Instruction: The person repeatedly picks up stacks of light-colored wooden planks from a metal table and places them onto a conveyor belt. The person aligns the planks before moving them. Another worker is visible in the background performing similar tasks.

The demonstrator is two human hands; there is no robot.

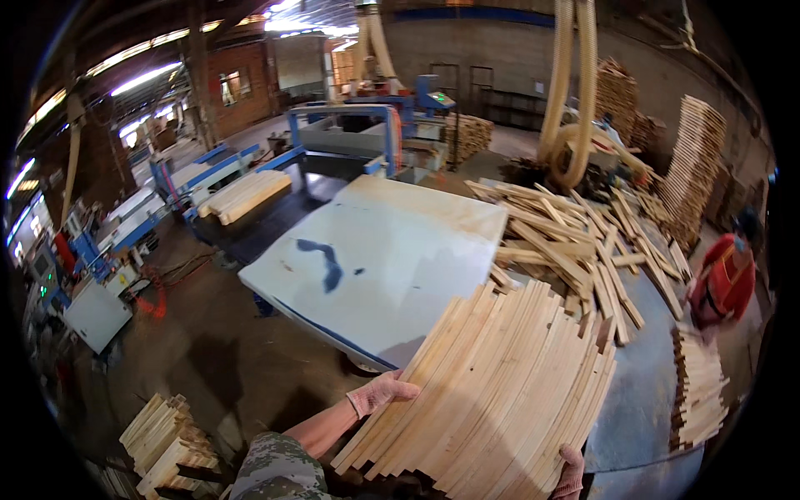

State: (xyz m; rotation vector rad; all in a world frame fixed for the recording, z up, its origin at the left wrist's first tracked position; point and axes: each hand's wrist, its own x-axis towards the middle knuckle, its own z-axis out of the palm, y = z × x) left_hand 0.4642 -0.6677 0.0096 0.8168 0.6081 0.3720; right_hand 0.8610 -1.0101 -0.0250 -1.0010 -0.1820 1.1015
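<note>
A wide row of pale wooden slats (492, 375), laid side by side with uneven ends, fills the space right in front of me. My left hand (385, 394), in a pinkish work glove, grips the row's left edge with the thumb on top; the other fingers are mostly hidden. At the lower right edge, my right hand (571, 472), also gloved, clasps the outermost slats, partly cut off by the rim of the view. Beyond the slats lies a white-topped table (400, 258) with dark blue worn patches. The far end of the row reaches beside its right corner.
Loose wooden strips (575, 242) lie heaped on the grey bench (637, 375) at right. A person in red (723, 279) stands beyond, near a row of slats (700, 387). A blue-framed machine (346, 133) carries boards (246, 196). More stacked wood (171, 446) sits at lower left.
</note>
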